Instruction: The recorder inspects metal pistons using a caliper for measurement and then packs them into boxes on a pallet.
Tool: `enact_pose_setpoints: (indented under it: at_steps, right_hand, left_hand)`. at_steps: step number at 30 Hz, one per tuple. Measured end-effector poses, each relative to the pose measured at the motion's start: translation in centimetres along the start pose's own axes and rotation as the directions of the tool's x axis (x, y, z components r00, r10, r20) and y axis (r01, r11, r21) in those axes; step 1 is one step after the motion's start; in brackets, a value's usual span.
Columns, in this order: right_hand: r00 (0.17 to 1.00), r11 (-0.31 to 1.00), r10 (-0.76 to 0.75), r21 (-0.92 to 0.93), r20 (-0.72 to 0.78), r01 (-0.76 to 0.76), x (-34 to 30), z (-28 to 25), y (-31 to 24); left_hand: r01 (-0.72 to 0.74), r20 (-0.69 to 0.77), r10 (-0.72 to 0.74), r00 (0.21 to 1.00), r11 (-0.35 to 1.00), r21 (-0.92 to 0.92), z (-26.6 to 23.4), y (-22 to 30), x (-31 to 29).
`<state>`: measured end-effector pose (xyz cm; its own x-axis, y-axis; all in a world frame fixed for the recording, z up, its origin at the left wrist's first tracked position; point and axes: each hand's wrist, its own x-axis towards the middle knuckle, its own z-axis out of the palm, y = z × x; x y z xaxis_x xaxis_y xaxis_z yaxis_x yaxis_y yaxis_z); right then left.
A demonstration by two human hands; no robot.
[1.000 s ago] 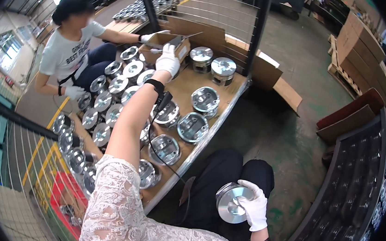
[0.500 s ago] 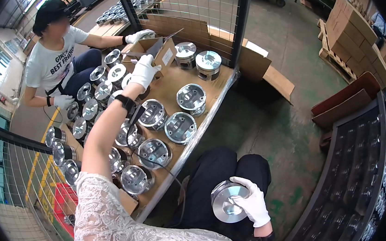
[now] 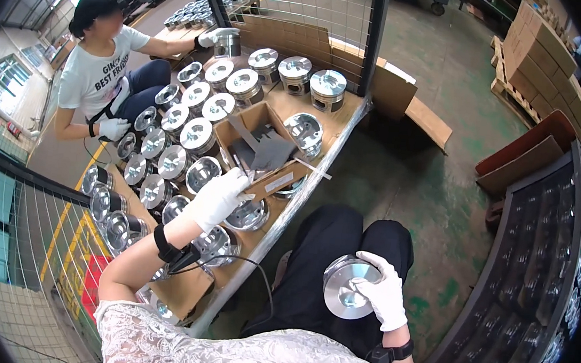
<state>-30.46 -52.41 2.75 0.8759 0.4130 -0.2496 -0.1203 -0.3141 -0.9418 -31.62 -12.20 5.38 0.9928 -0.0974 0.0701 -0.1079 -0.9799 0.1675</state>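
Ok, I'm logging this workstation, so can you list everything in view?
Table: one, brown, centre
Held piston: one, silver, lower right
Other pistons: many, silver, mostly on table
Open box: one, brown, amid pistons
Sheets: several, grey, in box
Co-worker: one, white shirt, upper left
Mesh panels: several, dark frames, top and left
Stacked boxes: several, brown, upper right
Rack: one, black, right
Left hand: one, white glove, on box edge
Right hand: one, white glove, gripping held piston
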Motion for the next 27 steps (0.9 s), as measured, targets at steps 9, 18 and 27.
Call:
enact_pose_setpoints:
  at_steps: [9, 18, 27]
  right_hand:
    - [0.999, 0.996, -0.051, -0.079, 0.004, 0.052, -0.5, -0.5, 0.4]
    - [0.986, 0.975, -0.154, -0.169, -0.057, 0.142, -1.9, -0.4, -1.0]
    - [0.988, 0.986, -0.127, -0.119, -0.091, 0.116, -2.2, 0.5, -1.0]
  left_hand:
    - [0.156, 0.077, -0.164, 0.983, 0.983, 0.099, -7.0, 5.8, 2.6]
    - [-0.053, 0.014, 0.056, 0.998, 0.803, 0.594, -1.6, -6.4, 13.0]
    - [-0.121, 0.160, -0.016, 0.987, 0.582, 0.804, -6.5, -8.6, 14.2]
